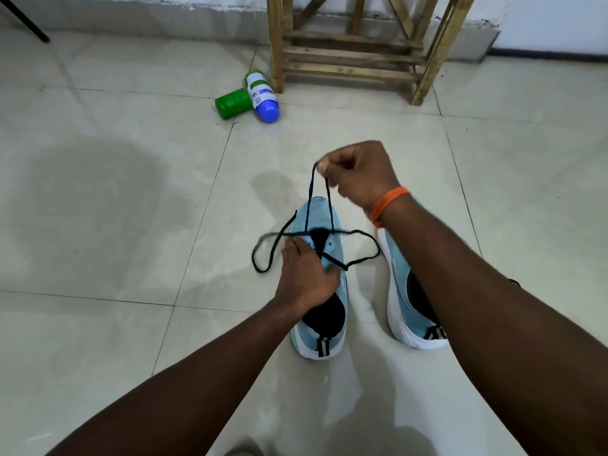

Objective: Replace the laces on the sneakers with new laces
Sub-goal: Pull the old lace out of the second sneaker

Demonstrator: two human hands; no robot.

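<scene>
While the head view looks down on a tiled floor (98, 225), the left hand (306, 281) lies over the middle of a blue sneaker (317, 207), its grip curled about the upper and its fingertips at the black lace (310, 199). The right hand (358, 172), wearing an orange band (390, 202), pinches a lace loop in a closed grip above the toe. Two strands run down to the eyelets, and loose ends trail to either side. A second sneaker (399, 291) lies just to the right. Two bottles (263, 97) lie near a wooden stool (345, 60).
</scene>
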